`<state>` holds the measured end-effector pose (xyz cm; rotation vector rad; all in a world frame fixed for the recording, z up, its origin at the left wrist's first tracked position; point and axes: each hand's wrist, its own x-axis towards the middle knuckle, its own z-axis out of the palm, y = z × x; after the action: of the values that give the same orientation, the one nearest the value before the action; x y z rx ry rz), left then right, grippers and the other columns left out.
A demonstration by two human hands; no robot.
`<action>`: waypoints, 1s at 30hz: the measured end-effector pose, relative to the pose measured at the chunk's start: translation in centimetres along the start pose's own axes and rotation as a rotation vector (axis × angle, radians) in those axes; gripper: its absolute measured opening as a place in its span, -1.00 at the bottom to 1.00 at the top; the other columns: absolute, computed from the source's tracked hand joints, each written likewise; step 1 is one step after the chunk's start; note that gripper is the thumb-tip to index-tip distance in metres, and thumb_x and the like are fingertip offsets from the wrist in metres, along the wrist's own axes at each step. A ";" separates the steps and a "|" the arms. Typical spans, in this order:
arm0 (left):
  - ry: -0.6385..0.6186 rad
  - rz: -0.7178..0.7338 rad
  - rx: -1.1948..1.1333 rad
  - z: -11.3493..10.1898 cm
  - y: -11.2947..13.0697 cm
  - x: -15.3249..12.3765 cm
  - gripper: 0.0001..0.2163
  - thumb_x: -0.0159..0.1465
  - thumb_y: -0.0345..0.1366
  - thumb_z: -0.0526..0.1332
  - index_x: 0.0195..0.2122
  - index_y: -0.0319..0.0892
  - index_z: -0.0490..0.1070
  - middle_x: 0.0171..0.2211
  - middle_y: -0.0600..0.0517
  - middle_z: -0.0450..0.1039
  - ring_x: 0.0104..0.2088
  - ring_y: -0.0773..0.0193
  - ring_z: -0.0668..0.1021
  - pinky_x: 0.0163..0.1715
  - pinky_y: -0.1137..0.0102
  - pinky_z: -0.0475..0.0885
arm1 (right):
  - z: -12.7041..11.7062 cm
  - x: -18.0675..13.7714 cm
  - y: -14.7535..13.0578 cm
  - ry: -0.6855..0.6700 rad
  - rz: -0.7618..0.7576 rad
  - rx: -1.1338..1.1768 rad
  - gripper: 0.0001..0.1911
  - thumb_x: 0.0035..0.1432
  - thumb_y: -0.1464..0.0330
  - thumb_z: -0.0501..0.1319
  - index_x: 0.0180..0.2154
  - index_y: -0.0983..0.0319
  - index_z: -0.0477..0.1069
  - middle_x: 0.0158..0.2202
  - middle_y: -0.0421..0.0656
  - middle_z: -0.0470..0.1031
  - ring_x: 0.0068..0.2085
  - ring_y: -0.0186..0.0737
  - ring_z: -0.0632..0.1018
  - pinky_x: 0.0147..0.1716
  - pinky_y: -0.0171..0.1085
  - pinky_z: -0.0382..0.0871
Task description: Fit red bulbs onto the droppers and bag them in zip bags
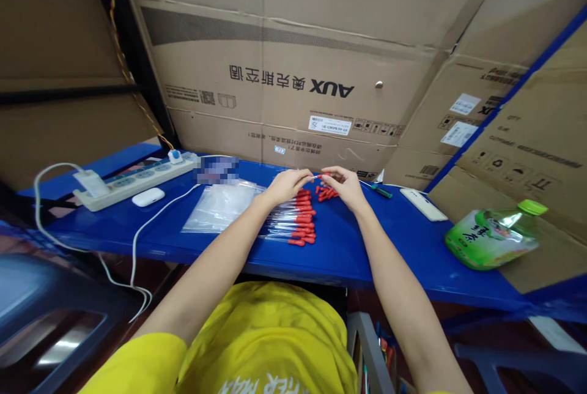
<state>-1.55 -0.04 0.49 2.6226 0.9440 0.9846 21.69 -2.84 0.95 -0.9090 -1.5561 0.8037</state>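
My left hand and my right hand meet above the far half of the blue table. Left fingers pinch the clear tube end of a dropper, mostly hidden by them. Its red rubber bulb is gripped by my right fingertips. Below and beside my left hand lies a row of clear droppers with red bulbs, bulbs towards the right. A small heap of loose red rubber bulbs lies under my right hand. Clear plastic bags lie flat left of the row, partly behind my left forearm.
A power strip and white earphone case lie at the left, with a white cable. Right of my hands are a green-handled screwdriver, a white phone-like slab and a lying green-capped bottle. Cardboard walls the back.
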 end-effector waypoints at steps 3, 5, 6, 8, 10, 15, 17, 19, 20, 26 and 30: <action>0.025 0.025 -0.003 -0.1 -0.1 0.0 -0.62 0.56 -0.04 0.01 0.00 -0.09 0.58 -0.04 -0.04 0.68 -0.07 0.15 0.66 -0.07 0.36 0.43 | -0.2 -0.1 -0.1 -0.015 0.006 0.004 -0.53 0.01 -0.02 0.54 -0.18 0.17 0.67 -0.30 -0.11 0.73 -0.28 -0.06 0.73 -0.14 -0.11 0.66; 0.035 0.033 -0.011 -0.1 -0.1 0.0 -0.62 0.56 -0.05 0.02 -0.02 -0.10 0.59 -0.05 -0.04 0.68 -0.08 0.15 0.66 -0.09 0.36 0.43 | -0.2 -0.1 -0.1 -0.020 0.013 0.002 -0.52 -0.01 -0.03 0.55 -0.22 0.18 0.67 -0.34 -0.11 0.72 -0.30 -0.06 0.73 -0.16 -0.11 0.67; 0.036 0.039 -0.022 -0.1 -0.2 0.0 -0.62 0.56 -0.05 0.03 -0.03 -0.11 0.60 -0.06 -0.05 0.69 -0.09 0.14 0.66 -0.09 0.36 0.43 | -0.2 -0.1 -0.1 -0.024 0.016 0.002 -0.52 -0.02 -0.04 0.55 -0.23 0.19 0.68 -0.35 -0.11 0.72 -0.32 -0.06 0.73 -0.17 -0.11 0.67; 0.035 0.060 -0.053 -0.1 -0.3 0.1 -0.63 0.55 -0.07 0.04 -0.04 -0.13 0.61 -0.06 -0.07 0.69 -0.08 0.13 0.67 -0.08 0.36 0.43 | -0.2 -0.2 -0.1 -0.025 0.019 0.006 -0.52 -0.05 -0.05 0.56 -0.26 0.19 0.68 -0.37 -0.11 0.71 -0.34 -0.06 0.72 -0.20 -0.12 0.67; 0.034 0.080 -0.083 0.0 -0.4 0.2 -0.63 0.55 -0.08 0.05 -0.06 -0.15 0.62 -0.07 -0.09 0.69 -0.09 0.12 0.67 -0.08 0.35 0.43 | -0.2 -0.2 -0.1 -0.022 0.024 0.018 -0.52 -0.08 -0.05 0.58 -0.29 0.19 0.68 -0.38 -0.10 0.72 -0.34 -0.05 0.73 -0.21 -0.12 0.68; 0.042 0.102 -0.119 0.2 -0.3 0.3 -0.61 0.55 -0.09 0.05 -0.08 -0.17 0.63 -0.11 -0.11 0.70 -0.11 0.11 0.68 -0.09 0.34 0.44 | -0.1 -0.2 -0.2 -0.011 0.023 0.049 -0.54 -0.10 -0.02 0.60 -0.32 0.18 0.69 -0.40 -0.10 0.71 -0.35 -0.03 0.74 -0.23 -0.11 0.69; 0.049 0.104 -0.129 0.2 -0.3 0.3 -0.61 0.55 -0.08 0.05 -0.09 -0.17 0.63 -0.11 -0.11 0.70 -0.10 0.11 0.68 -0.09 0.34 0.43 | -0.1 -0.2 -0.3 -0.015 0.016 0.055 -0.56 -0.09 -0.01 0.60 -0.31 0.18 0.70 -0.40 -0.10 0.71 -0.35 -0.04 0.74 -0.23 -0.12 0.69; 0.048 0.106 -0.136 0.2 -0.2 0.3 -0.61 0.55 -0.09 0.06 -0.09 -0.17 0.64 -0.12 -0.11 0.70 -0.11 0.11 0.68 -0.09 0.34 0.43 | -0.1 -0.2 -0.3 -0.025 0.020 0.060 -0.57 -0.08 0.01 0.60 -0.31 0.19 0.70 -0.40 -0.10 0.72 -0.35 -0.04 0.74 -0.23 -0.12 0.69; 0.047 0.107 -0.138 0.2 -0.2 0.3 -0.61 0.55 -0.09 0.06 -0.10 -0.18 0.64 -0.12 -0.11 0.70 -0.12 0.11 0.68 -0.10 0.34 0.43 | -0.1 -0.2 -0.3 -0.029 0.024 0.060 -0.57 -0.08 0.01 0.60 -0.31 0.19 0.70 -0.40 -0.10 0.72 -0.35 -0.04 0.74 -0.23 -0.12 0.69; 0.041 0.114 -0.152 0.1 -0.3 0.4 -0.63 0.54 -0.10 0.07 -0.11 -0.18 0.64 -0.15 -0.11 0.70 -0.14 0.12 0.68 -0.11 0.35 0.42 | -0.1 -0.3 -0.3 -0.031 0.030 0.066 -0.58 -0.08 0.02 0.60 -0.31 0.19 0.70 -0.41 -0.10 0.71 -0.37 -0.05 0.74 -0.25 -0.13 0.69; 0.028 0.117 -0.152 0.1 -0.4 0.4 -0.63 0.53 -0.11 0.08 -0.13 -0.17 0.64 -0.16 -0.10 0.70 -0.15 0.13 0.68 -0.11 0.35 0.43 | -0.1 -0.3 -0.2 -0.040 0.038 0.060 -0.57 -0.09 0.01 0.60 -0.32 0.19 0.70 -0.40 -0.10 0.71 -0.37 -0.04 0.74 -0.26 -0.13 0.69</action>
<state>-1.46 0.49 0.49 2.5668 0.6986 1.0773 21.75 -3.20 1.03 -0.8858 -1.5452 0.8958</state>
